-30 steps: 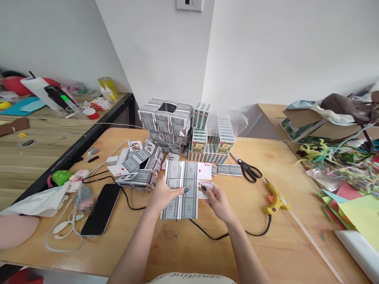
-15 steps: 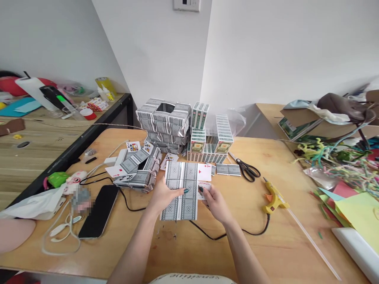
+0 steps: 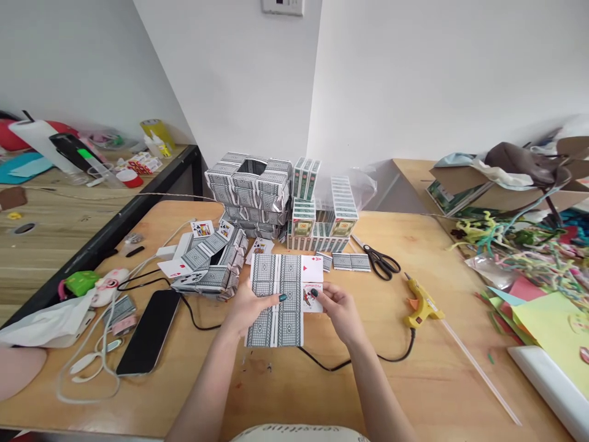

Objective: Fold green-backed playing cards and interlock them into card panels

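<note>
A flat panel of joined playing cards (image 3: 289,270), grey patterned backs up, is held above the table by my left hand (image 3: 246,307), thumb across its face. My right hand (image 3: 340,310) pinches a joker card (image 3: 313,299) between thumb and fingers at the panel's right edge. Just above the joker, an ace of diamonds (image 3: 311,268) sticks out from the same edge. How these two cards meet the panel's underside is hidden. Behind my left hand lies an open-topped box made of cards (image 3: 230,264) with loose cards on it.
A taller card-covered box (image 3: 251,190) and stacked card packs (image 3: 340,205) stand at the back. Scissors (image 3: 381,263) and a yellow glue gun (image 3: 421,307) with a glue stick (image 3: 481,371) lie right. A phone (image 3: 150,331) and white cables (image 3: 59,383) lie left.
My right hand has shifted slightly, and more of the joker's face now shows beside the panel. The left hand keeps its hold. The view has turned slightly.
</note>
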A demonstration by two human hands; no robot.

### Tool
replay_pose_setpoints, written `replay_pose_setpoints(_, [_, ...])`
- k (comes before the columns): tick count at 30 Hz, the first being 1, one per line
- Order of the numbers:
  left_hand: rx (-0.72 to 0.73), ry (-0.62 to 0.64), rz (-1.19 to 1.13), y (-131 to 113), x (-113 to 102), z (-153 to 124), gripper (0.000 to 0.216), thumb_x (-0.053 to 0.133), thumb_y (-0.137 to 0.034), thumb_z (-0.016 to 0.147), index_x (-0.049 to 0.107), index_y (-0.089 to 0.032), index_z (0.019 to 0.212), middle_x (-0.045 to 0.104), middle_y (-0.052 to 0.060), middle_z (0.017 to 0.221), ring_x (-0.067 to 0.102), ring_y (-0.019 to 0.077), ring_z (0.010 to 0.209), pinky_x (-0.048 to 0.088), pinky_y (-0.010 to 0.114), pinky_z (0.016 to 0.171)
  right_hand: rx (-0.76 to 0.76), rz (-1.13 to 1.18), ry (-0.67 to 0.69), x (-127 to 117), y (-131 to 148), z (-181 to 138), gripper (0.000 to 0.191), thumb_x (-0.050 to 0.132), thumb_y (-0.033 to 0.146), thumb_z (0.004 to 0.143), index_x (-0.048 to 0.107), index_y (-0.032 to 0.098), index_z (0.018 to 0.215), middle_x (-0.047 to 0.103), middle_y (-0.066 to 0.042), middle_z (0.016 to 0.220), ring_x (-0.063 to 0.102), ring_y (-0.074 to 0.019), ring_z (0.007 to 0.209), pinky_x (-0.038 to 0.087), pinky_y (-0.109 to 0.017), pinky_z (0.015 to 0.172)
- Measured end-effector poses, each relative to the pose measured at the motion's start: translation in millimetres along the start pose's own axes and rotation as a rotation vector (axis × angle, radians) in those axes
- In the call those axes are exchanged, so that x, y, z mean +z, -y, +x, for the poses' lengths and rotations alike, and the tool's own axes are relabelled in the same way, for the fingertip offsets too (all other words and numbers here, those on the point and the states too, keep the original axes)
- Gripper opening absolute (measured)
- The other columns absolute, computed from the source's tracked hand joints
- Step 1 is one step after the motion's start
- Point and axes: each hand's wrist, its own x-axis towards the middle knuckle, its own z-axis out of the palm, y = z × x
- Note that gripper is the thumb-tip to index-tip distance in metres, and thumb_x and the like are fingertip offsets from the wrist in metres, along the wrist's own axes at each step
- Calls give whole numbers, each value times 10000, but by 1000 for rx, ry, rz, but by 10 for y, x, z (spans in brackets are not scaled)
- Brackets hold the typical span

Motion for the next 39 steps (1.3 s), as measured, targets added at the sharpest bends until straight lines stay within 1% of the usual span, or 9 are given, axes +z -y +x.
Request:
replay_pose_setpoints(4, [0,8,29,-19,32,-8,546,785,-204,534,533,-166,1017,674,87,1016,637,240,936,507,362,833,46,68,-99,44,-29,-1,304,773,360,561,596,185,735,696,-30,716,626,-180,628,473,-300,615])
replay_pose_setpoints(6, [16,23,57,-35,37,-18,535,779,-203,538,537,-169,1015,673,79,1024,634,233,942,505,353,838,53,72,-141,46,-38,1,320,793,331,526,529,184,631,686,-21,662,599,-152,562,445,-265,547])
replay_pose_setpoints(8, [34,26,94,-46,34,-32,518,771,-210,549,538,-169,1011,672,75,1027,631,227,949,503,344,842,63,71,-159,35,-46,3,368,796,326,518,458,188,570,661,-7,605,563,-129,507,399,-238,484])
replay_pose_setpoints(10, [51,31,126,-54,25,-47,515,763,-221,563,532,-169,1020,669,74,1036,628,223,954,502,341,843,74,70,-150,19,-56,4,395,793,330,520,424,193,555,636,5,577,546,-122,494,377,-232,463])
replay_pose_setpoints(14, [83,50,170,-76,8,-78,520,756,-241,571,533,-171,1036,663,72,1051,626,221,957,502,337,843,112,91,-119,11,-65,-1,416,797,329,508,406,192,549,611,13,566,532,-115,492,379,-233,466])
replay_pose_setpoints(24, [106,71,226,-153,-8,-97,437,746,-246,573,576,-156,966,685,66,968,639,224,910,512,332,809,118,82,-105,15,-53,-6,411,787,305,513,395,179,528,535,40,501,423,-63,433,272,-196,431])
replay_pose_setpoints(31, [111,50,211,-182,12,-107,440,764,-246,540,596,-155,937,690,63,955,639,235,907,502,334,822,133,101,-89,-3,-58,-15,412,786,309,506,393,189,532,520,41,508,434,-79,444,304,-208,437])
replay_pose_setpoints(35, [97,36,183,-188,22,-102,460,769,-246,528,595,-155,944,687,70,968,636,243,915,500,347,829,146,170,-94,21,-11,-29,422,804,296,487,399,190,538,562,26,550,494,-98,477,385,-221,454])
replay_pose_setpoints(39, [77,31,169,-164,16,-77,461,762,-235,549,580,-163,968,679,73,995,636,238,919,501,351,831,151,241,-81,42,42,-36,390,811,287,503,436,194,556,599,24,557,547,-116,498,453,-249,498])
